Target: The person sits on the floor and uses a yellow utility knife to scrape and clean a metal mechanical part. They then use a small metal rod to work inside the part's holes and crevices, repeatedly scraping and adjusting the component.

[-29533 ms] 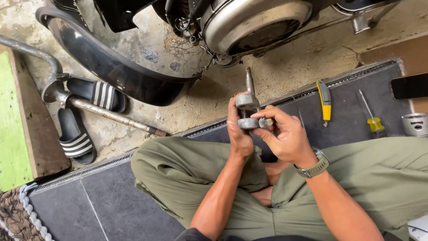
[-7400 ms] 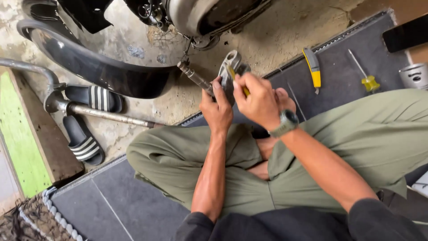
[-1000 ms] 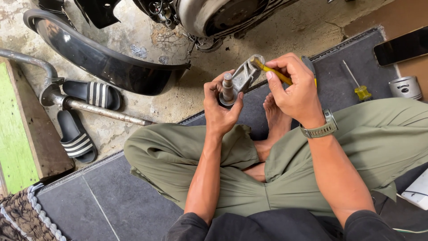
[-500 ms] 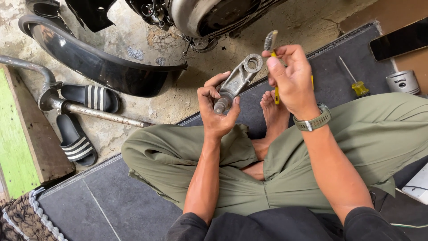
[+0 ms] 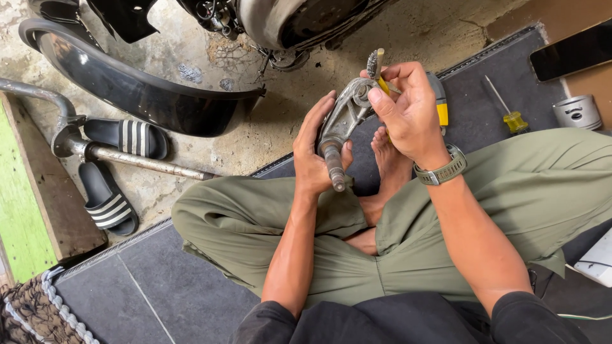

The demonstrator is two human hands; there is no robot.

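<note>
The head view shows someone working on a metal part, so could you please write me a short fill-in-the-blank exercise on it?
1. The left hand grips a grey metal ____ part.
2. The right hand holds a small wire ____ at the part's upper end.
3. Two black striped ____ lie on the concrete.
4. A yellow-handled ____ lies on the dark mat.

Missing words: engine; brush; sandals; screwdriver

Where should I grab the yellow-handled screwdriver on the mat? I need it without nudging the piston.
Take the screwdriver by its yellow handle, the thick end nearest you, coming from above. The thin shaft points away, and the piston stands apart to the right.
</note>
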